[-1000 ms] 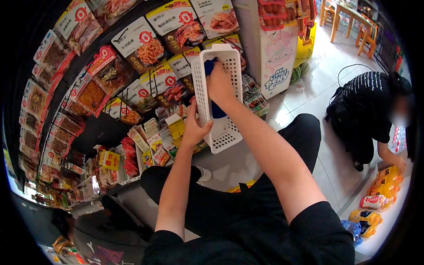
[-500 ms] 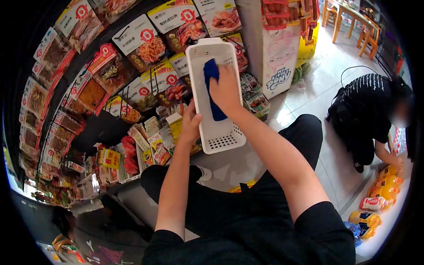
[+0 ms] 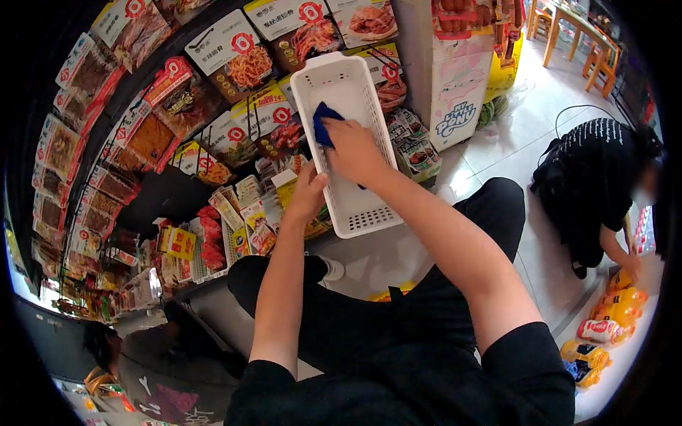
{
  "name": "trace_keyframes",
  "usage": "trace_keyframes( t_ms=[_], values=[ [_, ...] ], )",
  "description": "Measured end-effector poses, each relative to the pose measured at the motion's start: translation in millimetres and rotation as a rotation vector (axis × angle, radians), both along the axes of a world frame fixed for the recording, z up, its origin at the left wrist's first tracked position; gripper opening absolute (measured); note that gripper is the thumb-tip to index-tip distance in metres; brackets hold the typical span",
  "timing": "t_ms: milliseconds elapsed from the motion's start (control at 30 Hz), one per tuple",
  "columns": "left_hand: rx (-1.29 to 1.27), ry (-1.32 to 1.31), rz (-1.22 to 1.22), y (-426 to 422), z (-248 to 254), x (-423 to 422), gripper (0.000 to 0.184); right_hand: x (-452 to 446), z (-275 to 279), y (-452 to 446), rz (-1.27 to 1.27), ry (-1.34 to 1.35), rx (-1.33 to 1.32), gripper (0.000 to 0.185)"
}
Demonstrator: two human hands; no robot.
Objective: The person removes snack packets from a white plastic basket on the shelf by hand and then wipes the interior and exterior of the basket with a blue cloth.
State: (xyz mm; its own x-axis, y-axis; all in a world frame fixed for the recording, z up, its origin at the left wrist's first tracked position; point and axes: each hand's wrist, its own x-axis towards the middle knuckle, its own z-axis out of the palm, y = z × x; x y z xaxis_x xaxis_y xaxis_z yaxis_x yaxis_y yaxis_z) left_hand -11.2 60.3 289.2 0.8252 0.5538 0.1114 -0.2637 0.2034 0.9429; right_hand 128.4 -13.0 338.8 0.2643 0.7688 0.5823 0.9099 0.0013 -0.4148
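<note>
A long white plastic basket (image 3: 355,207) with holes in its walls and one end is held tilted in front of me, its open side facing me. My left hand (image 3: 307,194) grips its left edge, thumb over the rim. Inside it, my right hand (image 3: 355,153) presses a dark blue cloth (image 3: 325,119) against the left inner wall. The cloth's upper part sticks out past my fingers; much of the rest is hidden under my hand, with a small dark bit showing below it.
Hanging snack packets (image 3: 231,60) fill the rack ahead and left. Small goods (image 3: 211,238) sit on a lower shelf. At right a person (image 3: 590,184) crouches by orange drink bottles (image 3: 618,312); another person (image 3: 170,369) is at lower left. A My Little Pony panel (image 3: 458,113) stands ahead right.
My right hand has shifted the cloth toward the basket's left wall, and the cloth is now more bunched. The basket has turned slightly. The crouching person stays by the bottles.
</note>
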Motion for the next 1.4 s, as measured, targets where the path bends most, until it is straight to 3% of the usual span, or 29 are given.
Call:
trace_keyframes(
  t_ms=[200, 367, 433, 467, 567, 633, 733, 767, 833, 967, 1067, 1167, 1267, 1400],
  values=[
    [-0.010, 0.055, -0.017, 5, 10, 1, 0.069, -20, -30, -19, 0.094, 0.113, -0.135, 0.039],
    [-0.038, 0.163, 0.032, -21, 40, 7, 0.064, -17, -48, -23, 0.088, 0.048, -0.009, 0.036],
    [0.099, 0.253, 0.059, -9, 25, 10, 0.063, -17, -50, -24, 0.106, 0.093, 0.028, 0.034],
    [0.169, 0.298, 0.071, -2, 17, 11, 0.063, -16, -48, -22, 0.043, 0.224, 0.040, 0.033],
    [0.026, 0.232, 0.151, -17, 26, 9, 0.066, -1, -17, -7, -0.227, 0.560, 0.023, 0.030],
    [0.074, 0.140, 0.172, -22, 29, 9, 0.064, 16, -4, 8, -0.247, 0.819, 0.161, 0.029],
    [0.155, 0.138, 0.199, -14, 14, 14, 0.055, 17, 15, 16, -0.143, 0.606, 0.320, 0.031],
    [0.081, 0.140, 0.187, -13, 10, 13, 0.054, 10, 14, 18, -0.112, 0.510, 0.229, 0.037],
    [-0.063, 0.145, 0.164, -18, 18, 13, 0.052, -2, -9, 32, -0.029, 0.311, 0.441, 0.037],
    [-0.074, 0.140, 0.200, -22, 17, 8, 0.051, -2, -9, 18, 0.075, 0.638, -0.001, 0.040],
    [-0.024, 0.221, 0.339, -1, -2, 11, 0.049, -20, -28, 7, 0.046, 0.566, 0.058, 0.040],
    [-0.044, 0.133, 0.242, 1, 9, 8, 0.049, -39, -25, -19, 0.074, 0.623, -0.125, 0.040],
    [0.109, 0.163, 0.277, -6, 9, 13, 0.049, -37, -22, -19, -0.039, 0.750, -0.076, 0.039],
    [0.388, 0.231, 0.261, -18, 10, 14, 0.048, -5, -16, 10, -0.089, 1.021, 0.256, 0.036]
  ],
)
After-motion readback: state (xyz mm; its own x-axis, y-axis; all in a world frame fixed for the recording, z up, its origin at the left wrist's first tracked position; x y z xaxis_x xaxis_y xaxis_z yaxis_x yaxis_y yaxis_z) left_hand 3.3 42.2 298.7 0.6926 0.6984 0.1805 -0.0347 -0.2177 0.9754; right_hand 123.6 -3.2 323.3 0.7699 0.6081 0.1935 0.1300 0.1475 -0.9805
